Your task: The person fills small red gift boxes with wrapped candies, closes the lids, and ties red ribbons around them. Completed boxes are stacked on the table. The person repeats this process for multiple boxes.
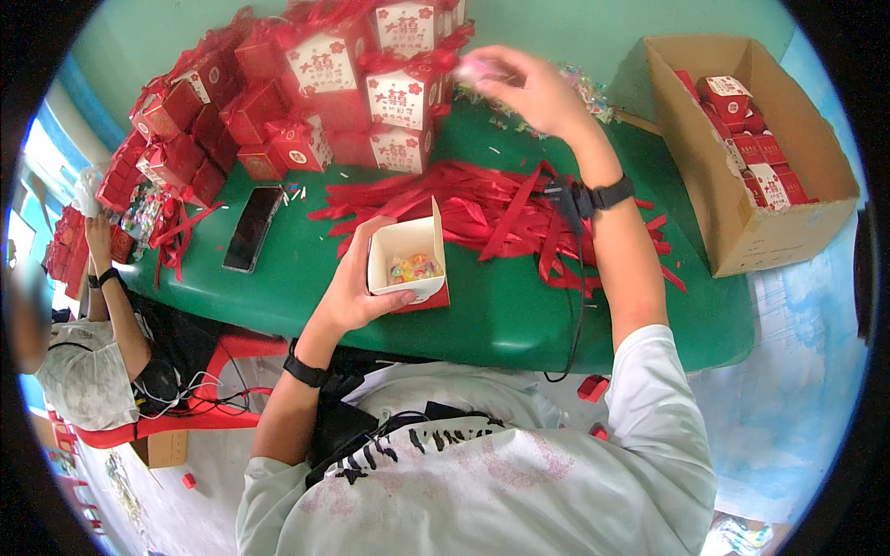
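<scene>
My left hand [357,283] grips a small open red-and-white gift box [408,264] by its left side, just above the green table [501,315]. Several wrapped candies [413,270] lie inside the box. My right hand [524,88] is stretched out to the far side of the table, fingers closed around a small pale wrapped candy [475,68], blurred. It hovers beside a heap of loose wrapped candies [579,93] and next to the stack of finished red gift boxes [371,83]. A pile of red ribbons [501,208] lies between the hands.
A black phone [252,228] lies left of the ribbons. More red boxes [176,139] are piled at the far left. A cardboard carton [742,222] with red boxes stands at the right. Another person [93,352] sits at the left, one hand raised.
</scene>
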Demonstrator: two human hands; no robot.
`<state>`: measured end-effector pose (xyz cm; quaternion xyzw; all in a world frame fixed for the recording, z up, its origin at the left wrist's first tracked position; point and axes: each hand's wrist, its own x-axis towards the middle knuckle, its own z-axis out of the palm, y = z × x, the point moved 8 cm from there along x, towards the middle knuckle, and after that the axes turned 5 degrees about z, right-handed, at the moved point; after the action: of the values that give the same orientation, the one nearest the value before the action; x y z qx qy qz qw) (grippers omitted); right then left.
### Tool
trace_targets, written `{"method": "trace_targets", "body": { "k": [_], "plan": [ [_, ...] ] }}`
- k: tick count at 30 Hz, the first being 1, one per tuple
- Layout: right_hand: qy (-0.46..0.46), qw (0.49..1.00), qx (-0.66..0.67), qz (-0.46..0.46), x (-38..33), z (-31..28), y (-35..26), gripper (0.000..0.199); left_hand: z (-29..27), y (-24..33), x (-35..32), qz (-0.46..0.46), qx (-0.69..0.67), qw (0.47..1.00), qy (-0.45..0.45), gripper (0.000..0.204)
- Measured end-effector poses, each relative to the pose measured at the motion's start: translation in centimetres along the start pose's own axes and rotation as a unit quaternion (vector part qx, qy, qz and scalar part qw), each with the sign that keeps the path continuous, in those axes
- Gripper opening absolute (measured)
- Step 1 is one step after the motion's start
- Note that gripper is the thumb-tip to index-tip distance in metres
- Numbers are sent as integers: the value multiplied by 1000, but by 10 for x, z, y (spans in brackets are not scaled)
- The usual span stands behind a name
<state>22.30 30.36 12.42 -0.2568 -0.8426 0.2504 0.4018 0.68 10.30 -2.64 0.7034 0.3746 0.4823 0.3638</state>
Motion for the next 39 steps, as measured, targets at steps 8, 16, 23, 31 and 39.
{"method": "trace_targets", "body": {
  "k": [8,16,23,31,39],
  "plan": [
    [-206,976,20,-65,-39,72,-120,36,0,-2,0,-4,-18,1000,4,97],
    [-260,960,20,-101,-47,96,-128,31,3,4,0,7,-52,999,-3,96],
    [-277,958,46,-59,-49,101,-122,28,4,1,0,0,-58,998,4,98],
    [-218,974,11,-56,-38,75,-111,27,0,-5,-2,-3,-25,1000,4,100],
    [-75,995,40,53,-4,-4,6,25,-2,0,-3,4,5,1000,8,98]
  ]
}}
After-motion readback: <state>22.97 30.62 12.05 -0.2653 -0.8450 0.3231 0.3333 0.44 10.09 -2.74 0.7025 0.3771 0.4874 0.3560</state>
